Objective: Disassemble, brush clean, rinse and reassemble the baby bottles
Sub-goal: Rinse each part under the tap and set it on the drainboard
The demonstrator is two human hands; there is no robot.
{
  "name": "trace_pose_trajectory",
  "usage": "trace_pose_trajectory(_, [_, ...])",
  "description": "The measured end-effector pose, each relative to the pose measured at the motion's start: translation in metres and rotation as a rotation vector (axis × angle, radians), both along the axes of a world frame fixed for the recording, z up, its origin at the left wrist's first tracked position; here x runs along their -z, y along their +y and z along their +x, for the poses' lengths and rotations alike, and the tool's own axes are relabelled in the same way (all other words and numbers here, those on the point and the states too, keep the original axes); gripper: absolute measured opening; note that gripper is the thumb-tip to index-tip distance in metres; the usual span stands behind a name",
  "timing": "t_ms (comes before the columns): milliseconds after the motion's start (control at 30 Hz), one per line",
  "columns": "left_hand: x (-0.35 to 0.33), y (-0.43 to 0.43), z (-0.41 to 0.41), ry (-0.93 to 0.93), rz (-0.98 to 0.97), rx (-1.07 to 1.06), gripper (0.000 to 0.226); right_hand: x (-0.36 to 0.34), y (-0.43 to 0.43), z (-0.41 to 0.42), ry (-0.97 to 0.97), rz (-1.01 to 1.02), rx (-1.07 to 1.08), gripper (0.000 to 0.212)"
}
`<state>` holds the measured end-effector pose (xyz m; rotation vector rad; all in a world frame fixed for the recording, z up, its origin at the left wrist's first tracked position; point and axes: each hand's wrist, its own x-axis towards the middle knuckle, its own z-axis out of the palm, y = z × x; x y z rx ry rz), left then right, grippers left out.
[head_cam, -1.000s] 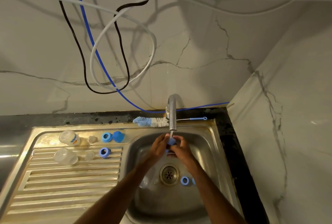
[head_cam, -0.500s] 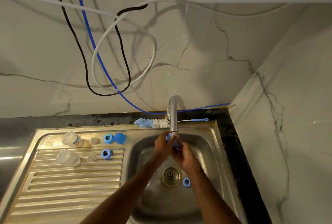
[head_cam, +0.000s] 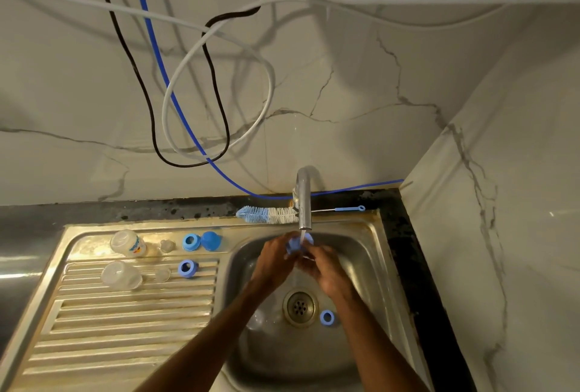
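Both hands are over the sink basin under the running tap. My left hand and my right hand together grip a blue bottle cap in the stream. A blue ring lies in the basin beside the drain. On the drainboard lie two clear bottles, two clear nipples, two blue rings and a blue cap.
A blue and white bottle brush lies on the ledge behind the tap. Black, white and blue cables hang on the marble wall. A marble side wall closes the right side, past the dark counter edge.
Both hands have risen with the blue cap toward the spout, from lower over the basin. The view has shifted slightly downward.
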<state>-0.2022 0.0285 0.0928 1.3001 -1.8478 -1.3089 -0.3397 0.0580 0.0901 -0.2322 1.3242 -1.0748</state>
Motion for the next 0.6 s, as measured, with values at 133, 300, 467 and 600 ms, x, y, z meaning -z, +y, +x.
trace_pose_trajectory(133, [0.013, -0.003, 0.007, -0.222, -0.116, 0.011, 0.017, -0.007, -0.003, 0.008, 0.506, -0.141, -0.161, 0.046])
trace_pose_trajectory(300, [0.031, -0.003, 0.010, -0.474, -0.045, 0.093, 0.023, -0.016, 0.016, 0.015, 0.801, -0.226, -0.329, 0.047])
trace_pose_trajectory(467, [0.041, -0.007, 0.015, -0.494, -0.010, 0.055, 0.023, -0.027, 0.014, 0.019, 0.912, -0.293, -0.247, 0.043])
trace_pose_trajectory(600, [0.035, -0.011, 0.011, -0.443, -0.020, 0.048, 0.027, -0.027, 0.012, 0.021, 1.026, -0.341, -0.221, 0.039])
